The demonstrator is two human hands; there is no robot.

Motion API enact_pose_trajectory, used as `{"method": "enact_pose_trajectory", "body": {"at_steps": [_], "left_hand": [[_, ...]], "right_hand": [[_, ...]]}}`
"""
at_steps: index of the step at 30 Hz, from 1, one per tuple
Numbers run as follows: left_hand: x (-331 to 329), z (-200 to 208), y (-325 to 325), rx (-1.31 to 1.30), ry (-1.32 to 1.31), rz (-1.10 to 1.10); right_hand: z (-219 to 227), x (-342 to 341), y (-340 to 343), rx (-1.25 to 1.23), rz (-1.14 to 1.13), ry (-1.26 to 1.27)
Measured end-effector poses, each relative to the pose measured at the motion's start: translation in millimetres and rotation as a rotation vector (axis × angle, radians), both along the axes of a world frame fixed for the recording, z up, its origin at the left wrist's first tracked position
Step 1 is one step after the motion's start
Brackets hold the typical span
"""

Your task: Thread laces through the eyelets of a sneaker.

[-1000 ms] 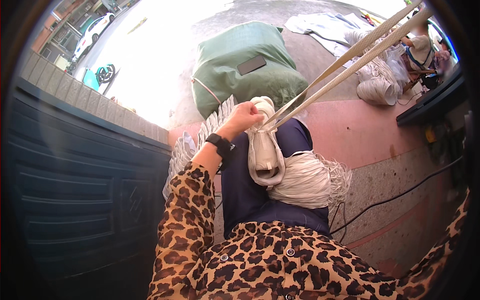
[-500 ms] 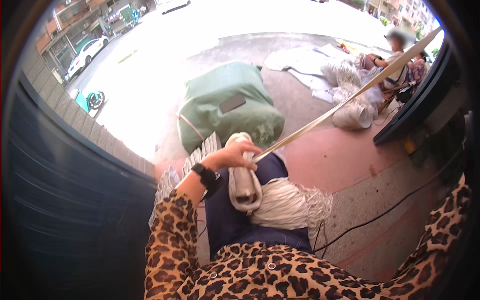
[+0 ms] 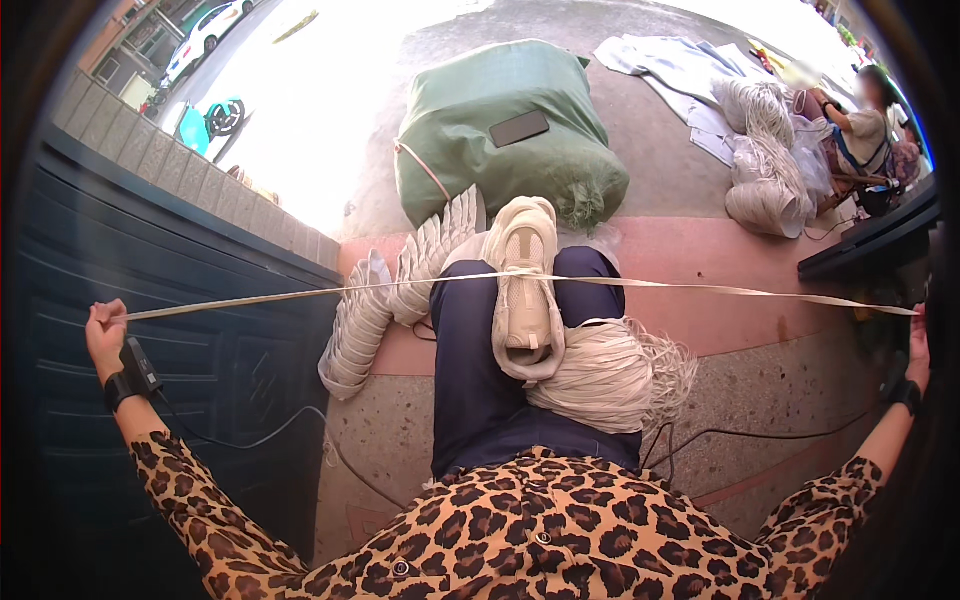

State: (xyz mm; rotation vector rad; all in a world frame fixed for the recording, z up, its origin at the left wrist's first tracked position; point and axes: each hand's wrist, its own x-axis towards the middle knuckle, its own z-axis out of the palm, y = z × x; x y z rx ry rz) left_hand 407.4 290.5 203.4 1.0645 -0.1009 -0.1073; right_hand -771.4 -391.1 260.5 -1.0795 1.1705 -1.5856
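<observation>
A beige shoe upper [image 3: 527, 300] lies across my knees, toe end away from me. One flat cream shoelace [image 3: 700, 289] passes through it and stretches nearly straight out to both sides. At the far left, my left hand [image 3: 106, 338] pinches one end of the lace. My right hand [image 3: 919, 345] holds the other end at the right rim, where its fingers are partly cut off by the dark border. On my lap, right of the shoe upper, rests a thick bundle of cream shoelaces [image 3: 605, 385].
Stacked shoe uppers [image 3: 358, 340] stand left of my legs. Ahead is a large green sack [image 3: 500, 110] with a phone [image 3: 520, 128] on top. Dark cables [image 3: 740, 432] run over the floor. More lace bundles [image 3: 768, 190] and a seated person [image 3: 870, 125] are at far right.
My left hand has left the shoe upper and swung far left with a lace end. My right hand has come into view at the right. The lace now spans level between both hands.
</observation>
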Motion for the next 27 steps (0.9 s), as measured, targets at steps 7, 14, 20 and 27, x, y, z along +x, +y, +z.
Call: {"method": "enact_pose_trajectory", "body": {"at_steps": [7, 14, 20, 27], "left_hand": [[-163, -94, -163, 0.415, 0.430, -0.672], [-347, -193, -300, 0.690, 0.514, -1.283], [-341, -199, -313, 0.827, -0.498, -0.971], [-351, -205, -294, 0.870, -0.234, -0.991]], "right_hand": [[-213, 463, 140, 0.261, 0.740, 0.674], [-268, 616, 245, -0.375, 1.453, 0.905], [-290, 637, 236, -0.551, 1.014, 0.965], [-287, 651, 245, -0.429, 0.911, 1.112]]}}
